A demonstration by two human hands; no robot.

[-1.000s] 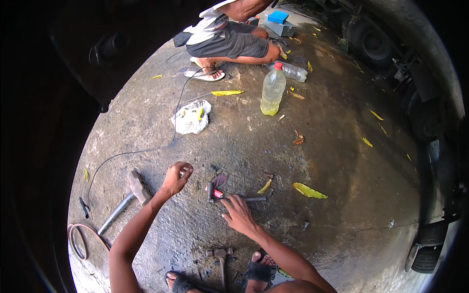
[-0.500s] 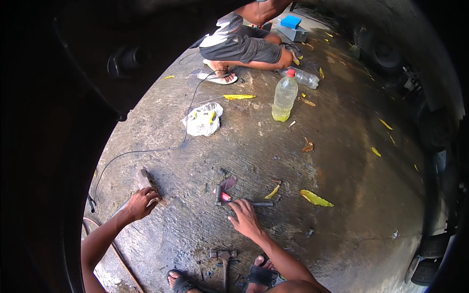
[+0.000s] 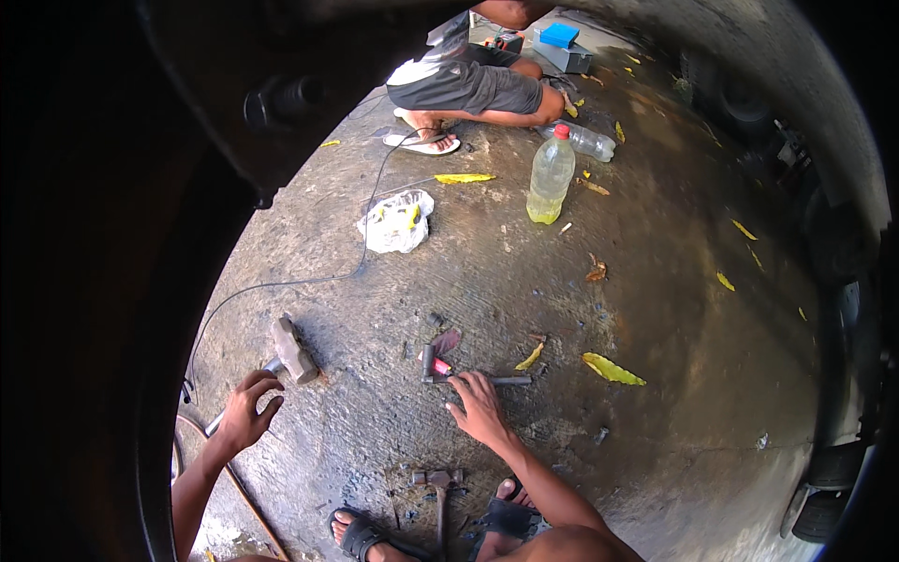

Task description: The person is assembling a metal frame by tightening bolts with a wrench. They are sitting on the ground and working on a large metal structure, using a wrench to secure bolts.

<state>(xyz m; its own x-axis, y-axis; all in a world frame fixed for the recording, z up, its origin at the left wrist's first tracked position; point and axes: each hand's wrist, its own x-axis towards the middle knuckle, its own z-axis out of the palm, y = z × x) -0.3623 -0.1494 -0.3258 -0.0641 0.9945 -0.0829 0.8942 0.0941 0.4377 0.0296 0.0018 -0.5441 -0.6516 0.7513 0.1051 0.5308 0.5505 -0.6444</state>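
Observation:
A sledgehammer (image 3: 296, 351) with a blocky grey head lies on the concrete at left. My left hand (image 3: 249, 409) is over its pale handle, fingers curled and thumb apart; the handle passes behind the fingers, so contact is hard to judge. Near the middle lies an L-shaped dark metal tool (image 3: 506, 380), a short cylinder joined to a long bar. My right hand (image 3: 481, 408) reaches it with fingers stretched out, fingertips at the bar and not wrapped round it. A small red object (image 3: 441, 367) sits in the tool's corner. A smaller hammer (image 3: 440, 480) lies between my sandalled feet.
Ahead, another person (image 3: 473, 89) squats in dark shorts. A red-capped bottle (image 3: 551, 178) of yellowish liquid stands before a lying clear bottle (image 3: 590, 142). A white plastic bag (image 3: 397, 223), a black cable (image 3: 281, 284), a brown hose (image 3: 245, 496) and yellow leaves (image 3: 612, 368) lie about.
My left hand has moved back from the sledgehammer's head to its handle, uncovering the head. My right hand stays at the L-shaped tool. The whole view has shifted slightly.

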